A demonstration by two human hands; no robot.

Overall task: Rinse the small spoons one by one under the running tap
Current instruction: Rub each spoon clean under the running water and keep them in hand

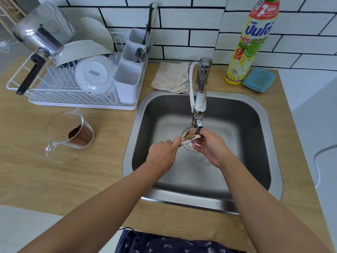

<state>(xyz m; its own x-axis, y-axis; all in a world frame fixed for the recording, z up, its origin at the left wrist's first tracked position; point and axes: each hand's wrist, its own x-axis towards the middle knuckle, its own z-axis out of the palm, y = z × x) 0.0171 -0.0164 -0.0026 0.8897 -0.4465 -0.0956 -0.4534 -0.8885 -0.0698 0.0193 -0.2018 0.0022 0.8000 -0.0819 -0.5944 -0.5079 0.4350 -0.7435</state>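
Rinsing underway at frame centre; my left hand (162,152) pinches small gold spoons (187,138) under the tap (197,117); right hand (209,147) cups a glass (191,148); none visibly set aside, so completion looks distant.

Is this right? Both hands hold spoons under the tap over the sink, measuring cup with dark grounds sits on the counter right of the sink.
One error: the head view shows the measuring cup on the counter left of the sink, not right. The rest holds: the left hand and right hand hold the spoons under the tap.
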